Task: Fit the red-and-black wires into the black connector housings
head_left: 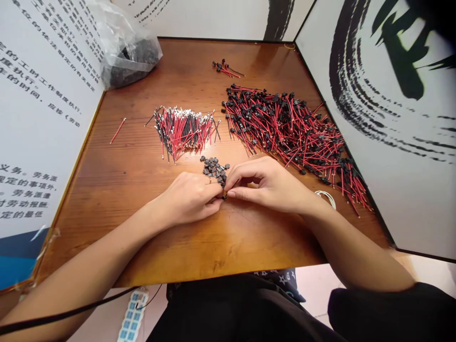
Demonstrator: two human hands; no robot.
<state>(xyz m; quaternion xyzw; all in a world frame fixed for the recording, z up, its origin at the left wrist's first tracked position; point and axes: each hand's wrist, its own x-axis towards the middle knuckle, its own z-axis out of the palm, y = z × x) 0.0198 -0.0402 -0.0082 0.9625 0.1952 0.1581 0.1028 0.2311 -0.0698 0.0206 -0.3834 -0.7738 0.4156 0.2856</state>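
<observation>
Over wooden table | left hand and right hand pinching small black connector | loose connectors beside

On the white panel to my left, I can read black printed Chinese: "工作制度执行", "义务", "劳务派", "规定的事项外" and "劳动报酬". The large black brush strokes on the panel to my right give me no characters I can read.

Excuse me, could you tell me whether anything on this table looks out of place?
One red wire lies alone on the wooden table, well left of the stacked red and black wires, so it looks stray.
</observation>
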